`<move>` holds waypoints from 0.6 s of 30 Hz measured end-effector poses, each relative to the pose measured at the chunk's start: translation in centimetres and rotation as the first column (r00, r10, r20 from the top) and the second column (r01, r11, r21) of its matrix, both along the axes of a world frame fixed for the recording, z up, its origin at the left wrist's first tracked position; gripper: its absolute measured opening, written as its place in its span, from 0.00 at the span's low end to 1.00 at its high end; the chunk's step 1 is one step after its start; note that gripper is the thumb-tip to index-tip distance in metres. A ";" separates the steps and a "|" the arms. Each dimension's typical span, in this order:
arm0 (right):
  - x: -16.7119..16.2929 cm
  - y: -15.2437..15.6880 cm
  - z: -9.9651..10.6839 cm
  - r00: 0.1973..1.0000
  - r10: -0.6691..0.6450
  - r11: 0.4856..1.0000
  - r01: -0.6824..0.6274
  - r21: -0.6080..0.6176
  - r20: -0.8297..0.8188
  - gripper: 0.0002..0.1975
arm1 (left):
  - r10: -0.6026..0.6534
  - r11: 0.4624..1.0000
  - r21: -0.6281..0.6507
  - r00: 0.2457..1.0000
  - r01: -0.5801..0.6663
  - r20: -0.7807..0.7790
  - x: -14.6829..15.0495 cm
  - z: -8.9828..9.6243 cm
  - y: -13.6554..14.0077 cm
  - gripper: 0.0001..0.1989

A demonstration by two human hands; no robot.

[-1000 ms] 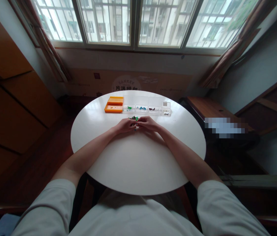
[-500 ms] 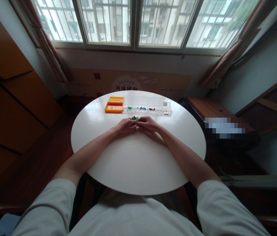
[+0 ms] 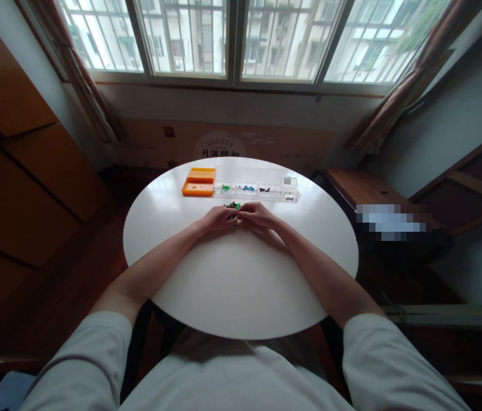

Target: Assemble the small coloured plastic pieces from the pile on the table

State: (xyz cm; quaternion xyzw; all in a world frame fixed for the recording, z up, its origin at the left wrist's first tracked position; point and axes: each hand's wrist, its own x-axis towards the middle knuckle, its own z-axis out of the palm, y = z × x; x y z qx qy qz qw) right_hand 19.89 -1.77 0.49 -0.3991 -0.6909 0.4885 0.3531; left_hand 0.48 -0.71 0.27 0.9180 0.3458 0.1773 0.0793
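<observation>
My left hand (image 3: 220, 217) and my right hand (image 3: 258, 213) meet over the white table, fingertips almost touching. Both have their fingers closed in a pinch; whatever lies between the tips is too small to make out. Just beyond them is a pile of small green and dark pieces (image 3: 233, 205), partly hidden by the fingers. Behind the pile stand clear plastic boxes with lids raised, holding green pieces (image 3: 226, 187), blue pieces (image 3: 248, 188) and dark brown pieces (image 3: 264, 190). An orange tray (image 3: 198, 193) to their left has a few tiny pieces in it.
The round white table (image 3: 241, 285) fills the middle of the view. At the right end of the row is a clear box (image 3: 291, 198) with pale pieces. A wooden bench (image 3: 364, 188) stands beyond the table's right edge, and wooden cabinets (image 3: 48, 177) are at left.
Both hands stay almost in the same place, fingertips together. No clear shift shows in the boxes or the pile.
</observation>
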 end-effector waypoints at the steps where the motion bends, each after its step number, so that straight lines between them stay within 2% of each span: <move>1: 0.0 0.0 0.0 1.000 0.000 1.000 0.000 0.000 -0.001 0.16 | 0.002 1.000 0.002 1.000 -0.002 -0.004 0.0 0.0 0.0 0.16; 18: 0.0 0.2 -0.3 1.000 -0.004 1.000 0.004 0.021 0.023 0.14 | -0.003 1.000 0.009 1.000 0.003 -0.024 0.0 0.0 0.1 0.17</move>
